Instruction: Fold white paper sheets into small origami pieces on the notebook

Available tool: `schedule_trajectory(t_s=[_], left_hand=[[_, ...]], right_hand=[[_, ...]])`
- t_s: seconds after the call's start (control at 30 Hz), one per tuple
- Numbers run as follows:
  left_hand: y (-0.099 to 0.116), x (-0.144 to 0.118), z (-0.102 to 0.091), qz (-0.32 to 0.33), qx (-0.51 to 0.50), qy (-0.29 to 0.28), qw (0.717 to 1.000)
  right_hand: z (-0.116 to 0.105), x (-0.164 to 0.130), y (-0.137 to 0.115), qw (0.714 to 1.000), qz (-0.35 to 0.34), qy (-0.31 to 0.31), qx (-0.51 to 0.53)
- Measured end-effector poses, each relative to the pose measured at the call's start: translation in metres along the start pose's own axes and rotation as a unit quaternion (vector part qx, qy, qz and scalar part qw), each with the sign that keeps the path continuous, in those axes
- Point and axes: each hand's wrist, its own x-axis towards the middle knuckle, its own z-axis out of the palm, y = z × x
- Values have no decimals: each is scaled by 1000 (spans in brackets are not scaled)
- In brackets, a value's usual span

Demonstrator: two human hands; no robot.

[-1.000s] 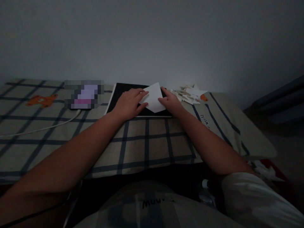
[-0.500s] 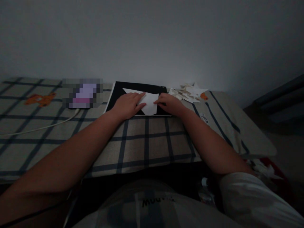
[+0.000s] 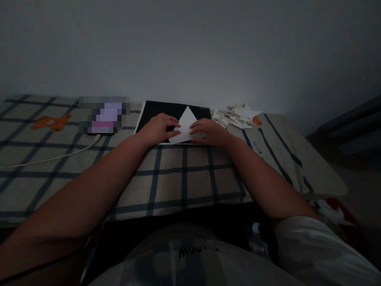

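A white piece of folded paper (image 3: 186,120) lies on a black, flat book-like thing (image 3: 159,109), one pointed corner aimed at the wall. My left hand (image 3: 159,129) is at its left side, with curved fingers and thumb closed on that edge. From the right, my right hand (image 3: 210,131) grips the paper, its fingertips and thumb on the surface and the hand covering part of the right corner. The fingertips of both hands are close together near the paper's middle. Whether any finger reaches underneath is hidden.
Torn paper scraps (image 3: 238,116) are heaped to the right of the black thing. A phone (image 3: 105,117), blurred out, lies at left with a white cable (image 3: 74,154). Checked cloth (image 3: 169,182) covers the table against the wall. Below its edge stands a clear bottle (image 3: 258,240).
The paper has been turned, so a point now faces the wall instead of the left. My left hand has drawn back off its top, and my right fingers have moved onto it.
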Motion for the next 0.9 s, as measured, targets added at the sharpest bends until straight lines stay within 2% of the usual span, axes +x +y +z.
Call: schedule_trajectory(t_s=[0.17,0.37,0.53,0.63,0.8,0.9], left_hand=[[-12,1,4,19,-51,5,998],[0,-2,-8,43,-87,39,995],[15,-6,-25,59,-179,-61,980],[17,-8,-29,28,-176,-78,981],[13,-10,-26,-83,-174,-72,979],[14,-9,-26,-107,-177,-54,977]], right_hand=[[-3,-7,18,1000,24,6,-6],[-3,-3,10,1000,29,0,-2],[-2,0,5,999,47,12,15],[-1,1,5,996,84,18,16],[1,1,12,982,168,69,40],[3,1,18,977,183,96,52]])
